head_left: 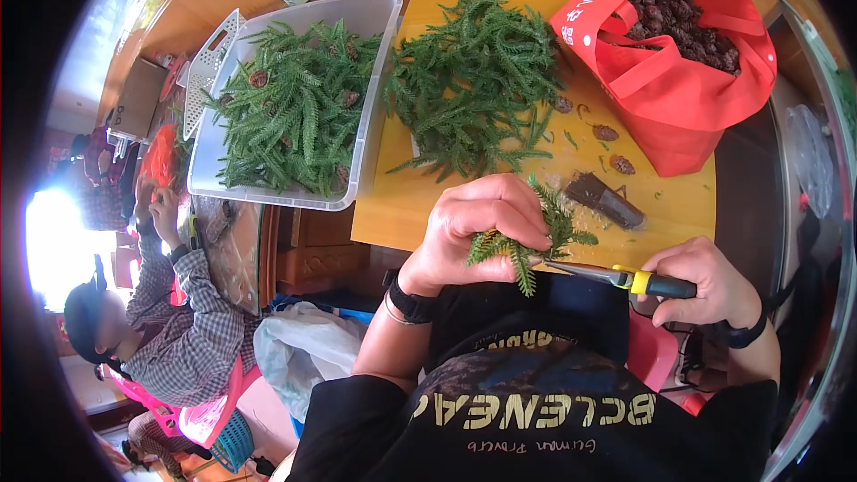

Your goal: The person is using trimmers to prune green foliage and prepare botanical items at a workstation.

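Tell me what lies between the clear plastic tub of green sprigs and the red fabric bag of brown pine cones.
The head view shows a loose heap of green needle-leaved sprigs lying between them on the yellow table.

Black wristbands (412, 306) accompany a yellow-lettered black T-shirt (553, 433).

Green needled sprig (504, 250), artificial-looking, several short branchlets splayed outward; pinched in left fingers (513, 201). Pliers (640, 282): slim metal nose, black-and-yellow handles, held in right fingers (674, 261); nose pointing left, tip at the sprig, contact unclear.
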Available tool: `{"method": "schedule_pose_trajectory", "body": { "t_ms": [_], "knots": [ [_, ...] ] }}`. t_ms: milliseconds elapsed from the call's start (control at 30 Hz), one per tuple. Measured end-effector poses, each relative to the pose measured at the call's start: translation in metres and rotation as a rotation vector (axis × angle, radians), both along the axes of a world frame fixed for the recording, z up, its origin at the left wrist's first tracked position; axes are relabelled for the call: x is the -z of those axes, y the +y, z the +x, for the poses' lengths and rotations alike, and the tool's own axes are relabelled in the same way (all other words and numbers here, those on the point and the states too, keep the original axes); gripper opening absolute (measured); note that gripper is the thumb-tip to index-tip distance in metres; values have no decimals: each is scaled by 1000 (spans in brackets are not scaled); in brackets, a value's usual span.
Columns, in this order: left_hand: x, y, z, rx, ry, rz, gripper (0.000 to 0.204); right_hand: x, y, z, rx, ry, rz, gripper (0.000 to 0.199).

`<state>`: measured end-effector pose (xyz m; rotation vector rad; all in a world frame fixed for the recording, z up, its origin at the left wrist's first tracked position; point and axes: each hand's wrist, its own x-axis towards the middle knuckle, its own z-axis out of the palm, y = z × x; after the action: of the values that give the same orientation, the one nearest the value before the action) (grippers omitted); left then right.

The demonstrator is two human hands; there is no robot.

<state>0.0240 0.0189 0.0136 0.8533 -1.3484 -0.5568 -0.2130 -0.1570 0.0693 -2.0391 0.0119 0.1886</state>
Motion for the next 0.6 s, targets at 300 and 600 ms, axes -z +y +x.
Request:
{"method": "schedule_pose_trajectory", "body": {
  "t_ms": [300,600],
  "knots": [
    [-8,0,-6,15,0,-31,24,-5,-6,2,-70,316,436,20],
    [-18,-3,-13,42,31,-113,19,9,-5,-3,-100,618,1334,28]
  ]
}}
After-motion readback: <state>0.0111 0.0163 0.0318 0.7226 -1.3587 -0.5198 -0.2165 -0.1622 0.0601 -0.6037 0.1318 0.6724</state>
